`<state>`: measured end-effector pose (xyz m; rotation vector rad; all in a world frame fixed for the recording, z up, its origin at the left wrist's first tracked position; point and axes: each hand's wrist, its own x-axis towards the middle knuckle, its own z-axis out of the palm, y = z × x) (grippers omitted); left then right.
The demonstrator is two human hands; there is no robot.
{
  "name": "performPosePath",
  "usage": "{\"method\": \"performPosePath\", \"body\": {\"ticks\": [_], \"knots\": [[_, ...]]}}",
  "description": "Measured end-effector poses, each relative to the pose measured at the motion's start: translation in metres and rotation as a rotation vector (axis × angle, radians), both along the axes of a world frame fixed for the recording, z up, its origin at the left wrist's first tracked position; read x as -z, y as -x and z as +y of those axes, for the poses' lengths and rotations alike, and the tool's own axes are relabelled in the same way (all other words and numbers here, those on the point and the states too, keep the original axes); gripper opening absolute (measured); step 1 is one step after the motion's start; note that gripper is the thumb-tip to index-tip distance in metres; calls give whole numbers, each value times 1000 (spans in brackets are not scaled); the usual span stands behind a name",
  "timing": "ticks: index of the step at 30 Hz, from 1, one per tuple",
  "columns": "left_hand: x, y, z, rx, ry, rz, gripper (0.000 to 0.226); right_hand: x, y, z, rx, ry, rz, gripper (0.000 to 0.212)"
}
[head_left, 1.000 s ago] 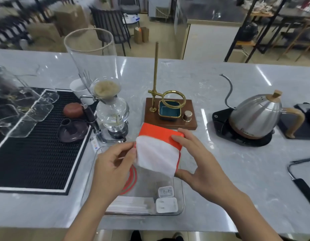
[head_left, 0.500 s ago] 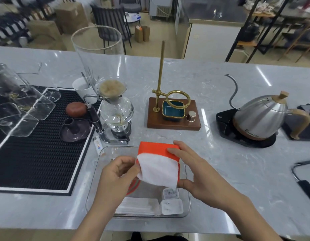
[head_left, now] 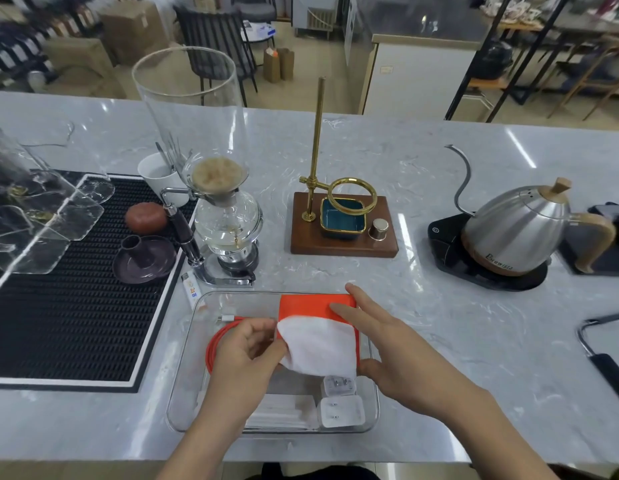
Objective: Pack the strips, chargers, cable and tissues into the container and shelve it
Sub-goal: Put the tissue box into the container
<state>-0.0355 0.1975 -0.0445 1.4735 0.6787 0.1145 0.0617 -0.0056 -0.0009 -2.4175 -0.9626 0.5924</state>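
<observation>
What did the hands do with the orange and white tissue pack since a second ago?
Both hands, left and right, lowered the tissue pack from above the clear container down into it, still gripping it. The orange cable, chargers and strips stayed put.

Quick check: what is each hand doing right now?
Left hand: closed, pinching the tissue pack at its left edge.
Right hand: closed on the same tissue pack, at its right side.

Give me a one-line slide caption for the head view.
Both hands, left and right, lower the orange tissue pack into the clear container beside the orange cable, chargers and strips.
</observation>
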Motion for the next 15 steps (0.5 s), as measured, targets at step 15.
{"method": "performPosePath", "body": {"ticks": [15], "knots": [[6,-7,0,83,-148,107,15,10,10,4,14,65,-266,68]]}}
